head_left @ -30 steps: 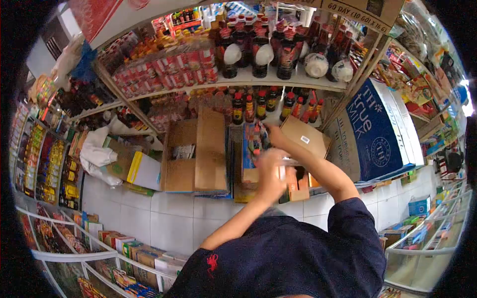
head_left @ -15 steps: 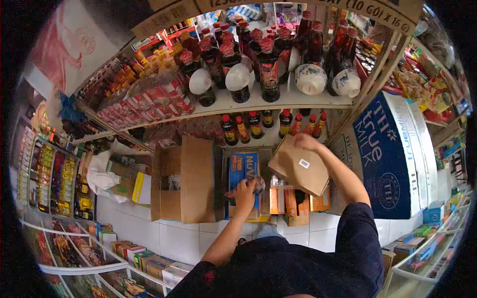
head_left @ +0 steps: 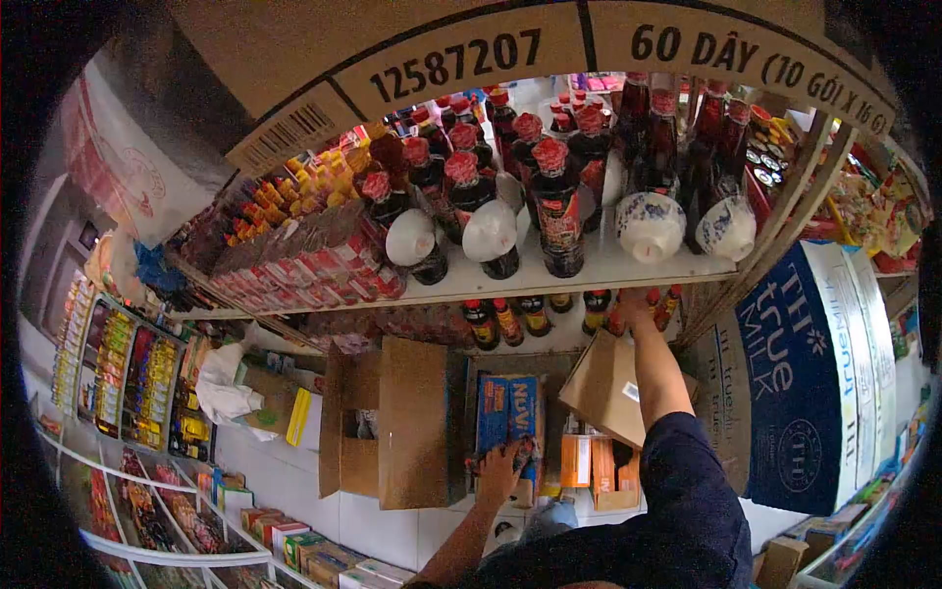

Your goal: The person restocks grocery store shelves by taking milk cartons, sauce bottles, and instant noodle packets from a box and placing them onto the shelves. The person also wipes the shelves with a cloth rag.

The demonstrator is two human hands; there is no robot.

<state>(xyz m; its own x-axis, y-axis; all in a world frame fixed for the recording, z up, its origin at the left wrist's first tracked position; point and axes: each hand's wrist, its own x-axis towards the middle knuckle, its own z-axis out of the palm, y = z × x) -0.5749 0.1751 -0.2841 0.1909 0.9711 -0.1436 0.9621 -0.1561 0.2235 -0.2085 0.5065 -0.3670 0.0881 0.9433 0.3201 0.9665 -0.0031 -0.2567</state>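
Note:
My left hand [head_left: 498, 465] reaches down to the lower edge of a blue carton [head_left: 510, 410] that stands in an open cardboard box. Its fingers are closed on a small dark item with red on it [head_left: 522, 454]. My right arm stretches up past a raised cardboard flap [head_left: 606, 386]. My right hand [head_left: 633, 308] is at the lower shelf, among a row of small red-capped bottles [head_left: 535, 316]. Its grip is hidden among those bottles. Orange cartons [head_left: 594, 461] sit below the flap.
The upper shelf [head_left: 589, 270] holds tall dark sauce bottles [head_left: 557, 201] and white bowls [head_left: 650, 226]. A large cardboard box [head_left: 412, 424] stands to the left and a blue milk carton case [head_left: 805, 383] to the right. A printed cardboard panel [head_left: 549, 49] hangs overhead. Display racks [head_left: 137, 373] line the white tiled floor.
My view has come closer under the shelves. My right hand rose from the cardboard flap to the row of small bottles. My left hand went down along the blue carton.

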